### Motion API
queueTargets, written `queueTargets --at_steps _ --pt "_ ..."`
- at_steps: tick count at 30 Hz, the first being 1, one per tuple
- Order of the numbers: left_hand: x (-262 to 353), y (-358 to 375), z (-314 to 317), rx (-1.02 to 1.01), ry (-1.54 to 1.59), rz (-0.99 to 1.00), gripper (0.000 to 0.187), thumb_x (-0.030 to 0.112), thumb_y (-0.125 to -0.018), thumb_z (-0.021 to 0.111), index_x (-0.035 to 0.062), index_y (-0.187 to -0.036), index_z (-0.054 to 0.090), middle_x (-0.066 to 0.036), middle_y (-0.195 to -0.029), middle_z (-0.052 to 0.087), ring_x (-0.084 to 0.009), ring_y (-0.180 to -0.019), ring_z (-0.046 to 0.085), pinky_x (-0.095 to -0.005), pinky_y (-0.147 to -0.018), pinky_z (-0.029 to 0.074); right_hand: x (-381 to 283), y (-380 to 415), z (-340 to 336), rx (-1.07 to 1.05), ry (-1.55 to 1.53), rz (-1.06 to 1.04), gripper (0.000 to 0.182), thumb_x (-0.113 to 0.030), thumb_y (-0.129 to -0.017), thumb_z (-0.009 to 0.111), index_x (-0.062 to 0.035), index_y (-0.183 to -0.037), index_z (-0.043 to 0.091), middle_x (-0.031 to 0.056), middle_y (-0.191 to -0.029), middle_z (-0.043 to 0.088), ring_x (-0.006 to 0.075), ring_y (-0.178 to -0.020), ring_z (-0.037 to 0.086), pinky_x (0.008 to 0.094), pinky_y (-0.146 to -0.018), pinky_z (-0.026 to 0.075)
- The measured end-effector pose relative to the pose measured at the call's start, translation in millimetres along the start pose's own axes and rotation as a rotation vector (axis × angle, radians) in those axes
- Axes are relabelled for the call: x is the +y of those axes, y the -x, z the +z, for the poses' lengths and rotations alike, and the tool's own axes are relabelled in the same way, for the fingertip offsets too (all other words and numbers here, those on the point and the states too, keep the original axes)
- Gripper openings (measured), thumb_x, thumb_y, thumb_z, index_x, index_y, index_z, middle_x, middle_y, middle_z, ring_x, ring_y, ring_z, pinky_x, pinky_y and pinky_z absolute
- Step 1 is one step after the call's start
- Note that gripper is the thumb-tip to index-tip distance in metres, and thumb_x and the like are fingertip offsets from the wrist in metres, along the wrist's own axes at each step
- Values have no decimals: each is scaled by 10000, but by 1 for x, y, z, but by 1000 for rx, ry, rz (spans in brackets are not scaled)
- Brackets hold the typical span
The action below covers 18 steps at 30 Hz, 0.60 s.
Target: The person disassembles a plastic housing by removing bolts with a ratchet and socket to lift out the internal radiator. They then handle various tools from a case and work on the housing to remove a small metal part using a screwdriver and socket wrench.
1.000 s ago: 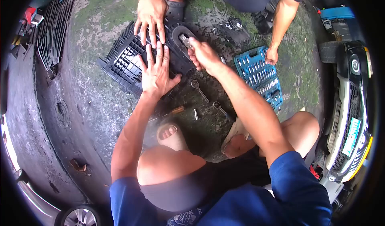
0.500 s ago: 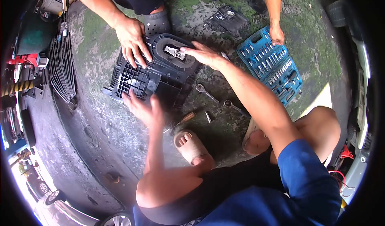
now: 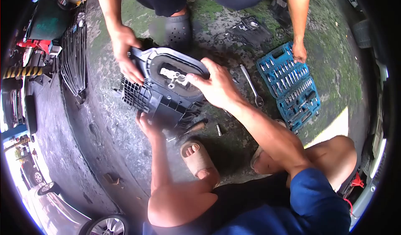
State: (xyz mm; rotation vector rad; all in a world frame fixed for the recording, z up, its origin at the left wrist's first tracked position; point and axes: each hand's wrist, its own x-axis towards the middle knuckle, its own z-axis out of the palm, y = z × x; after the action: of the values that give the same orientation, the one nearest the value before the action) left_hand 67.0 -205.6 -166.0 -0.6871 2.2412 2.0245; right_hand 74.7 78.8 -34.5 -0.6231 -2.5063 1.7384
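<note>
A black plastic housing [image 3: 163, 99] with an oval opening is tilted up off the ground. My right hand [image 3: 215, 82] grips its right rim, thumb on top beside a pale metal part [image 3: 174, 77] in the opening. My left hand [image 3: 148, 124] is at the housing's lower left edge, fingers curled against it, partly hidden and blurred. A co-worker's hand [image 3: 125, 53] holds the upper left corner. The co-worker's other hand [image 3: 299, 52] touches sockets in a blue socket case [image 3: 273, 56].
A ratchet [image 3: 252, 87], a wooden-handled tool [image 3: 195, 127] and a small socket [image 3: 219, 130] lie on the mossy ground. A black grille [image 3: 74, 59] is at the left. Dark plastic parts [image 3: 252, 30] lie beyond, near the co-worker's shoe [image 3: 177, 30].
The housing has been raised and tilted. My left hand has moved from above it to its lower edge. The co-worker's hand has shifted to the corner, and the view has shifted.
</note>
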Motion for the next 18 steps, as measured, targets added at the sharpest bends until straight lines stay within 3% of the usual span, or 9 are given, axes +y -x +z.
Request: queueTargets --at_steps 2,3,5,7,9,11,12,17,18 --pt "56 22 35 107 261 -247 629 489 -923 532 184 -1467 448 -94 -1430 482 -254 -1122 559 -380 -909 477 -52 16 -14 -24 129 -169 495 -304 -895 756 27 -1237 618 221 -1221 663 341 -1229 557 458 -1023 450" --pt "56 14 41 55 263 -208 678 497 -976 431 149 -1550 340 -216 -1493 405 -376 -1304 470 -560 -1001 450 -79 27 -19 -5 266 -258 421 -257 -887 759 4 -1196 643 191 -1184 678 340 -1164 573 459 -993 451" --pt "66 10 63 -61 645 -303 664 511 -982 400 100 -1504 396 -176 -1453 479 -367 -1298 500 -540 -1029 448 -99 41 -9 -6 372 -437 402 -227 -857 778 -34 -1188 656 122 -1104 689 317 -1040 562 446 -954 444" --pt "21 -20 66 -384 731 -132 629 520 -985 380 62 -1400 496 -163 -1341 580 -337 -1215 570 -483 -1037 467 -102 56 13 49 482 -552 414 -276 -820 790 -103 -1179 674 32 -1118 655 285 -1115 513 452 -933 405" --pt "34 -25 69 -430 905 -216 569 501 -978 378 49 -1250 592 -149 -1219 647 -291 -1136 618 -423 -1010 493 -103 60 25 160 515 -643 385 -324 -833 762 -142 -1160 673 15 -1077 621 271 -1102 513 467 -845 422" --pt "41 -22 63 -215 634 -156 571 490 -973 376 32 -1234 595 -153 -1205 651 -296 -1125 623 -430 -994 500 -104 64 29 74 521 -633 464 -268 -782 788 -135 -1208 660 7 -1176 611 288 -1168 487 443 -932 385" --pt "45 -26 49 -254 882 -215 557 469 -971 374 23 -1216 602 -159 -1198 654 -298 -1121 624 -438 -998 493 -103 64 35 66 527 -662 470 -265 -778 787 -135 -1212 659 9 -1197 604 290 -1174 485 443 -933 386" --pt "164 5 1 -419 792 116 760 469 -937 465 31 -1546 344 -190 -1449 501 -327 -1331 488 -489 -1146 378 -106 69 56 20 451 -734 501 -224 -781 771 -116 -1257 657 46 -1344 566 317 -1244 465 442 -957 400" --pt "173 3 -6 -424 759 127 786 495 -939 465 20 -1548 324 -201 -1459 502 -354 -1339 494 -505 -1149 382 -106 71 59 -22 409 -753 486 -213 -864 624 -80 -1330 604 104 -1403 533 365 -1283 461 479 -968 402"
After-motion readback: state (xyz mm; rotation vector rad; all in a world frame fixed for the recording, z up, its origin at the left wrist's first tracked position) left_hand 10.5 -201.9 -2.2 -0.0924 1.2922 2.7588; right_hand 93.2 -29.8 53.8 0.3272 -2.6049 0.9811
